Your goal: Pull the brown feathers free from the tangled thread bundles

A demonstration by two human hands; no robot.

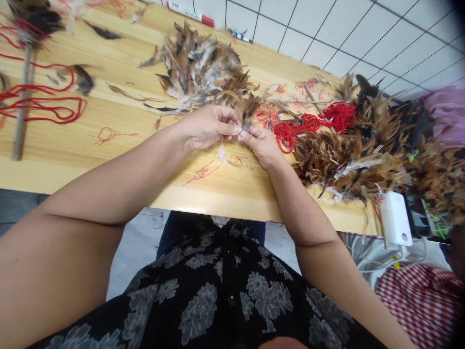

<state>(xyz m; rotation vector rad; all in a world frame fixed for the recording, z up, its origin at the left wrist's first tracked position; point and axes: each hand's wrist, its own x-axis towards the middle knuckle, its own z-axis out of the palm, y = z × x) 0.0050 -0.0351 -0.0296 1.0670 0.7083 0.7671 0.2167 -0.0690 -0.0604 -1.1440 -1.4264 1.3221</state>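
Close together above the table, my left hand and my right hand meet fingertip to fingertip. Both are closed in a pinch at the grey, fluffy base of a small brown feather tuft. Whether a thread runs between the fingertips is too small to tell. Just beyond the hands lies a large round bundle of brown and grey feathers. Red yarn lies tangled right of my right hand. Thin pinkish thread scraps rest on the table below the hands.
Brown feather bundles pile up at the right, near a white power adapter. On the left are a wooden stick with dark feathers and red cord. A red-capped marker lies by the tiled wall.
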